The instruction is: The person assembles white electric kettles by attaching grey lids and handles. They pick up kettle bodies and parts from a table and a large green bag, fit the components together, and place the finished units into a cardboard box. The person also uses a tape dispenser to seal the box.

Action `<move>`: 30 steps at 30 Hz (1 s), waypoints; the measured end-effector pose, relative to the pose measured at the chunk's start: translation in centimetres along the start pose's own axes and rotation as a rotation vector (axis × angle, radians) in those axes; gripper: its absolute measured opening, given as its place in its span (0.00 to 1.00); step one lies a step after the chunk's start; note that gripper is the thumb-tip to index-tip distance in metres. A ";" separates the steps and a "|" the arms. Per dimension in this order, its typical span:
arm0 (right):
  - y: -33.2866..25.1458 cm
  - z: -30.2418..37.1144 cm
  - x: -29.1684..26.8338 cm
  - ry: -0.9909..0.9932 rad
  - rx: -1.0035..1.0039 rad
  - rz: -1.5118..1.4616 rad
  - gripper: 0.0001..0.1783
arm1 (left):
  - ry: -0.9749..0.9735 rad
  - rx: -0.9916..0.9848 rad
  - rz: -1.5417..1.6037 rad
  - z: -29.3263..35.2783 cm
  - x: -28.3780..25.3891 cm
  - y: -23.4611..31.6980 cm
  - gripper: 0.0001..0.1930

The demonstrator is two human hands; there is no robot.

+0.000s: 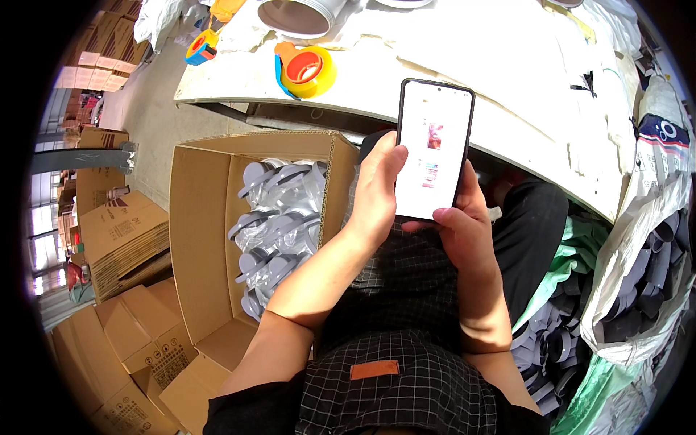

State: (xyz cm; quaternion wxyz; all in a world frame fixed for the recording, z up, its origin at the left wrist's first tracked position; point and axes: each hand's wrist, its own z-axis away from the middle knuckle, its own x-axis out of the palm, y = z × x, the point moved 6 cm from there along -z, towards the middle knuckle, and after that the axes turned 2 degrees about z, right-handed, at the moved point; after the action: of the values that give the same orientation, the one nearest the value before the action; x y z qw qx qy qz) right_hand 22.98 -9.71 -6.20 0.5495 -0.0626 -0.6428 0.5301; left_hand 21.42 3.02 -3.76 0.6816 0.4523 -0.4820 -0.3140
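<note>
A black smartphone (pixel 433 148) with a lit white screen is held upright in front of me, just below the white table's edge (pixel 507 119). My left hand (pixel 377 188) wraps its left side, thumb resting on the screen's edge. My right hand (pixel 464 228) cups the phone's bottom right corner, thumb across the lower rim. Both forearms rise from my lap, over a dark checked apron (pixel 406 362).
An open cardboard box (pixel 199 217) at my left holds several grey plastic-wrapped parts (pixel 279 217). A yellow-orange tape dispenser (pixel 308 70) lies on the table. Sealed cartons (pixel 123 239) stack on the floor at left. White sacks of dark parts (pixel 645 268) stand at right.
</note>
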 end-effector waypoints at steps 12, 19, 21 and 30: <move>-0.1 0.0 0.1 -0.082 0.003 -0.067 0.51 | 0.005 -0.003 0.073 -0.1 -0.2 -0.6 0.17; -0.1 -0.1 0.1 -0.098 -0.001 -0.055 0.52 | 0.008 -0.005 0.053 0.0 -0.2 -0.5 0.18; -0.1 -0.1 0.1 -0.089 0.004 -0.043 0.52 | 0.009 0.001 0.047 0.0 -0.3 -0.5 0.18; -0.1 -0.1 0.1 -0.103 0.000 -0.068 0.52 | 0.003 -0.005 0.031 0.1 -0.4 -0.4 0.19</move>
State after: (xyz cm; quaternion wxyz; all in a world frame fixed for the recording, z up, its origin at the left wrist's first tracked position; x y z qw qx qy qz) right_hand 23.02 -9.63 -6.08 0.5332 -0.0134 -0.6721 0.5137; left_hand 21.25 3.16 -4.28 0.6884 0.4435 -0.4869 -0.3040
